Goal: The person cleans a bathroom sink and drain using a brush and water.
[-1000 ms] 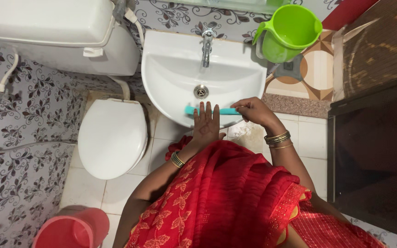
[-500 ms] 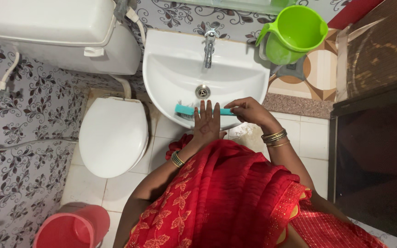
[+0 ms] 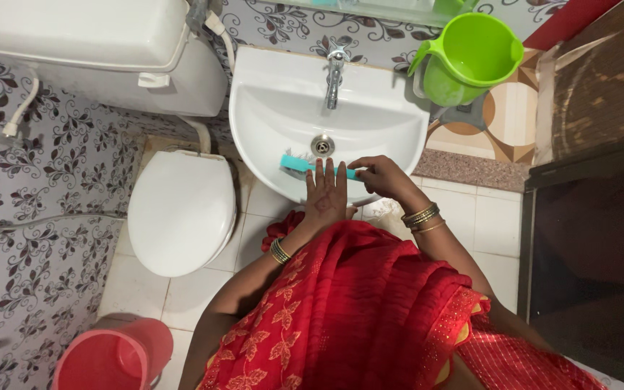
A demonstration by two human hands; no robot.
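Note:
A white wash basin (image 3: 269, 94) hangs on the wall with a metal tap (image 3: 335, 76) at its back and a drain (image 3: 322, 145) in the bowl. My right hand (image 3: 380, 177) grips the handle of a teal scrub brush (image 3: 299, 165), whose bristled head lies inside the bowl near the front left. My left hand (image 3: 325, 193) rests flat, fingers spread, on the basin's front rim, over the brush handle.
A white toilet (image 3: 180, 213) with its lid down stands left of the basin, its cistern (image 3: 74, 43) above. A green plastic jug (image 3: 467, 58) sits to the basin's right. A red bucket (image 3: 113, 357) stands at the lower left. A dark door (image 3: 594, 238) is on the right.
The brush head has slid left and up into the bowl, toward the drain. My right hand followed it left. My left hand stayed on the rim.

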